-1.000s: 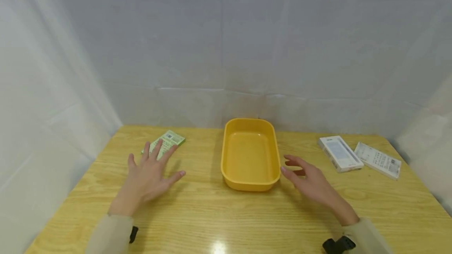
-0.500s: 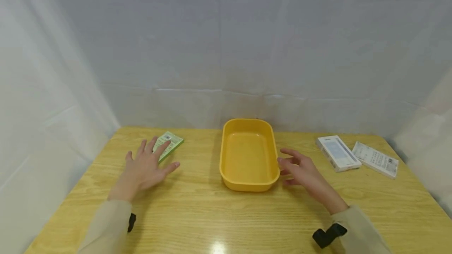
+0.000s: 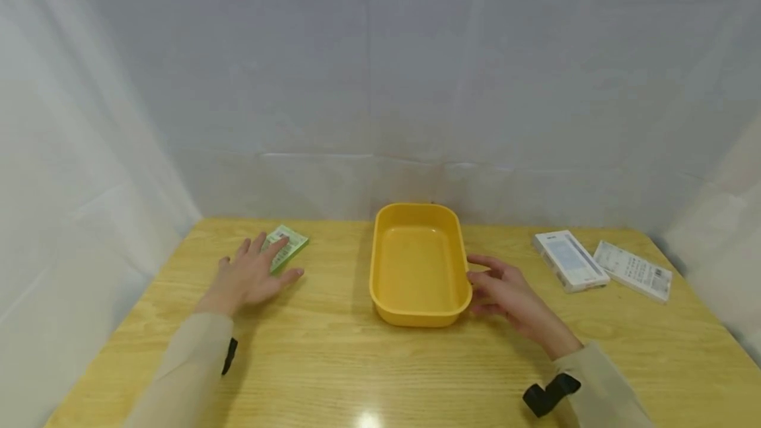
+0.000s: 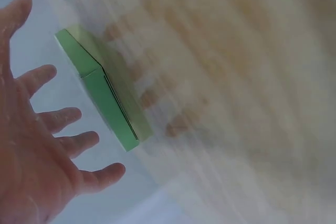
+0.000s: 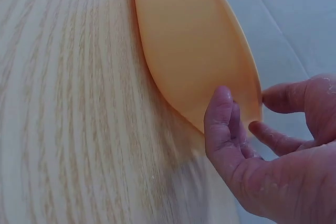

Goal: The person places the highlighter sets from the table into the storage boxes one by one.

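My left hand (image 3: 245, 281) is spread with its fingers straight, reaching over the near-left part of a small flat green box (image 3: 296, 243). In the left wrist view, the green box (image 4: 109, 106) lies just beyond the spread fingertips, with a gap seen between. A deep yellow plastic tray (image 3: 419, 269) stands at the table's middle. Beside its right wall is my right hand (image 3: 507, 292), fingers loosely bent. In the right wrist view, fingertips meet or nearly meet the outside of the tray (image 5: 191, 40); none reach inside it.
Two flat boxes lie at the right: a white box with a blue-grey panel (image 3: 571, 259) and a printed white box (image 3: 635, 269) beside it. The wooden table (image 3: 333, 368) ends at a hanging white sheet (image 3: 309, 84) behind the tray.
The right hand has shifted slightly left, up to the tray's side. The left hand has come down lower, closer to the green box. The tray and boxes have not visibly moved.
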Available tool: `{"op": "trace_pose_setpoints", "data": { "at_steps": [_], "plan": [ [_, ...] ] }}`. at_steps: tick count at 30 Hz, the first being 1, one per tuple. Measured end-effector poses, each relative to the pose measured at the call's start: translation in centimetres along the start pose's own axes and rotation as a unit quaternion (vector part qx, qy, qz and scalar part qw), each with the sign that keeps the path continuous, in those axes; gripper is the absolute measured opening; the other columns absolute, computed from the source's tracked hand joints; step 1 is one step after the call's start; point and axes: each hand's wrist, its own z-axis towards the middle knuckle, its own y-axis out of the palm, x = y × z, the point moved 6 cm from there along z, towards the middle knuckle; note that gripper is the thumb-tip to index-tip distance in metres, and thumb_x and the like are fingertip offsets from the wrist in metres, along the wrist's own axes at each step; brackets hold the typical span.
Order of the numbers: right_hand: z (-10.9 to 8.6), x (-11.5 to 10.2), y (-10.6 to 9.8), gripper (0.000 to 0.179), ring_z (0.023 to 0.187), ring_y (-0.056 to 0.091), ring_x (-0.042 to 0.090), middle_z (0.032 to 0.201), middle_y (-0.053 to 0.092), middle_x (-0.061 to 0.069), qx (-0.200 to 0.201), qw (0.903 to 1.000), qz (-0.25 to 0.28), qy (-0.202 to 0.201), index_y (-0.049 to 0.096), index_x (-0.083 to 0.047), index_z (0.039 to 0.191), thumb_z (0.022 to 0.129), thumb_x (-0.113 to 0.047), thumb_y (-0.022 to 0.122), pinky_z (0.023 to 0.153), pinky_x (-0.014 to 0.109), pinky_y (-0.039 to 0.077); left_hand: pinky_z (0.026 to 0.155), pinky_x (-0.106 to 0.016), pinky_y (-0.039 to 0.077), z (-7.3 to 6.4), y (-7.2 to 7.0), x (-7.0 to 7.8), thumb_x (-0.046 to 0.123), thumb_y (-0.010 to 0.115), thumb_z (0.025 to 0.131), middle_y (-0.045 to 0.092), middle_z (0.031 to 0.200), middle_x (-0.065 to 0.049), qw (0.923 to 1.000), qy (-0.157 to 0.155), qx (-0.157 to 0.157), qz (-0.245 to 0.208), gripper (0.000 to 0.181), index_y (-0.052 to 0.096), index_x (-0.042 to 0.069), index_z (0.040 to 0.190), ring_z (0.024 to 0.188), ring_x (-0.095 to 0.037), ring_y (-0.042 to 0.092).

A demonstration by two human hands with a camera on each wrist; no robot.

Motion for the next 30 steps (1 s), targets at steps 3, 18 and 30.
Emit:
{"op": "trace_pose_setpoints", "data": {
  "at_steps": [3, 18, 30],
  "plan": [
    [0.0, -0.2, 0.0, 0.059, 0.086, 0.069, 0.016, 0.113, 0.066, 0.011, -0.002, 1.0000, 0.000, 0.002, 0.035, -0.005, 0.156, 0.104, -0.021, 0.056, 0.075, 0.029, 0.061, 0.102, -0.088, 0.023, 0.5, 0.1, -0.3, 0.070, 0.042, 0.098, 0.019, 0.164, -0.034, 0.9999, -0.004, -0.012, 0.002, 0.085, 0.030, 0.015, 0.161, 0.145, -0.065, 0.020],
    [-0.6, -0.8, 0.5, 0.061, 0.080, 0.066, 0.013, 0.093, 0.069, 0.001, -0.022, 0.9992, 0.032, 0.009, 0.033, 0.002, 0.154, 0.099, -0.011, 0.056, 0.070, 0.026, 0.061, 0.094, -0.083, 0.036, 1.5, 0.8, -0.8, 0.050, 0.047, 0.104, 0.030, 0.156, -0.038, 0.9998, -0.018, -0.003, 0.001, 0.063, 0.036, 0.019, 0.158, 0.134, -0.064, 0.037],
    [-1.4, -0.1, -0.1, 0.066, 0.081, 0.066, 0.013, 0.095, 0.067, 0.001, -0.045, 0.9976, 0.052, 0.007, 0.027, 0.000, 0.156, 0.097, -0.008, 0.055, 0.072, 0.028, 0.062, 0.083, -0.083, 0.040, 1.4, 1.0, -0.2, 0.049, 0.054, 0.101, 0.036, 0.152, -0.031, 0.9998, -0.021, -0.002, 0.001, 0.056, 0.042, 0.024, 0.149, 0.125, -0.062, 0.043]
  ]
}}
